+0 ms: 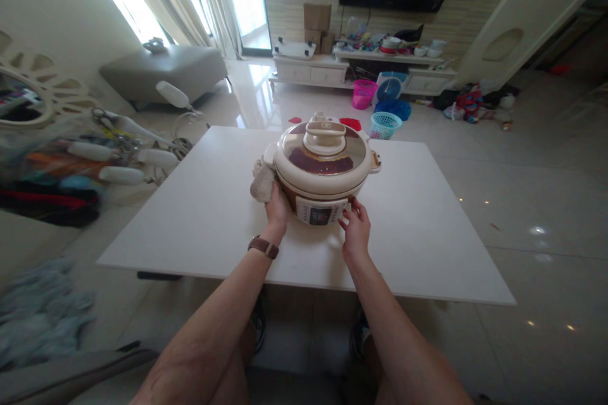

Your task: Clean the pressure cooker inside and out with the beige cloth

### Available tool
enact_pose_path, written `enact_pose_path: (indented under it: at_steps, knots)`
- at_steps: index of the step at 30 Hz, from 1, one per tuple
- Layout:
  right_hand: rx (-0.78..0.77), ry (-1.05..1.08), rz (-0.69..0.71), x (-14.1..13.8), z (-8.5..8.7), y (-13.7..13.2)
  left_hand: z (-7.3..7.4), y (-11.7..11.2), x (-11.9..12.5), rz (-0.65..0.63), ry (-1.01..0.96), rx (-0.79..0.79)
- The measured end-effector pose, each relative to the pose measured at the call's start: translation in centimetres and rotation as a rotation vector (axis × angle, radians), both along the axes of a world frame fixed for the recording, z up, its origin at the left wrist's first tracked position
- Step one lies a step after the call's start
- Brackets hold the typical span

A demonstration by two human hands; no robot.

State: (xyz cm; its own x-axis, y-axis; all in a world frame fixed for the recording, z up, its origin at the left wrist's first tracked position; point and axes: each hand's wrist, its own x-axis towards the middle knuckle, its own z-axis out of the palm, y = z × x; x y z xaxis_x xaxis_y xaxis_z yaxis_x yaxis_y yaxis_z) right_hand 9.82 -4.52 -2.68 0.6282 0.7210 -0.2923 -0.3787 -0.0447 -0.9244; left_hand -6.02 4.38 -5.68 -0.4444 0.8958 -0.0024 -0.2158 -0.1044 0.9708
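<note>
A cream and brown electric cooker [323,168] with a glass lid stands in the middle of a white table [427,234]. My left hand [276,207] holds a beige cloth [262,182] pressed against the cooker's left side. A brown watch strap sits on that wrist. My right hand [355,224] rests with curled fingers against the cooker's lower front, beside its control panel [319,212].
A grey sofa [164,69] stands at the back left, a cluttered rack [71,158] at the left. A white TV cabinet [361,66] lines the far wall under a dark screen. Pink and blue baskets [375,107] sit on the glossy floor beyond the table.
</note>
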Motion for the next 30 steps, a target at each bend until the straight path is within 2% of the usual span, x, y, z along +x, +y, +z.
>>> enact_pose_path:
  at_steps: [3,7,10,13,18,22,26,28,30]
  knots:
    - [0.002,-0.008,0.003,0.1,-0.2,0.1,0.5,-1.1,0.8,0.025,0.019,-0.040]
    - [0.008,0.000,-0.002,0.2,-0.5,0.2,1.5,-5.3,3.5,0.081,0.063,0.061]
    - [0.012,0.006,-0.003,0.0,-0.5,0.3,1.7,-8.5,5.6,0.059,0.036,0.017]
    - [0.018,0.013,-0.010,-0.1,-0.3,0.2,1.6,-10.0,6.6,0.021,0.038,0.011]
    - [0.006,0.026,-0.008,-0.2,0.0,0.1,1.7,-8.7,5.9,0.026,0.087,0.044]
    - [0.003,0.017,0.000,0.0,-0.2,0.2,2.6,-5.9,4.6,0.033,0.145,0.089]
    - [0.013,0.020,0.006,0.1,-0.6,0.2,3.8,-3.2,3.0,0.080,0.246,0.226]
    - [0.021,0.023,0.013,0.1,-0.8,0.2,4.6,-2.9,2.4,0.035,0.342,0.291]
    - [0.023,0.024,0.012,0.0,-0.9,0.1,5.4,-3.7,2.3,-0.094,0.455,0.334]
